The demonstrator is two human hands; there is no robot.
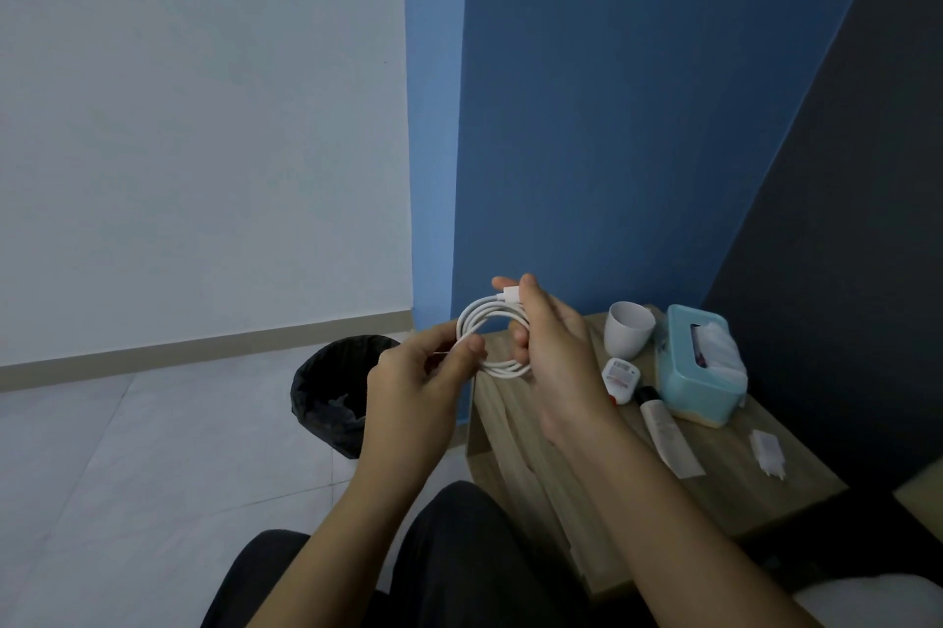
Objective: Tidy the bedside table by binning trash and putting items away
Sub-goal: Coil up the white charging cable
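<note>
The right hand (553, 351) grips the far and right side of a coiled white charging cable (492, 339), thumb and forefinger pinching the white plug end at the top of the loop while the other fingers curl through the ring. The left hand (423, 382) pinches the coil's left edge between thumb and forefinger, its remaining fingers loosely folded. The cable hangs in the air between them, above the near-left corner of the wooden bedside table (724, 489), not touching it.

The cable itself is thin, smooth and white, wound into several neat round turns about the same width, with a short rectangular connector showing at the top (the other end is hidden behind the fingers).

The likely trouble is the coil springing open: nothing ties the turns, so if either pinch loosens as the bundle is set down or handed over, the loops would probably fan out and tangle. A loose tail could also catch on things nearby.

Just left of the hands, on the tiled floor, stands a black-lined waste bin (337, 392). On the table, to the right, sit a white cup (628, 328), a teal tissue box (699, 367), a small white bottle with a barcode label (620, 377), a pale tube with a black cap (663, 428), and, nearer the right edge, a white charger plug (768, 451).
</note>
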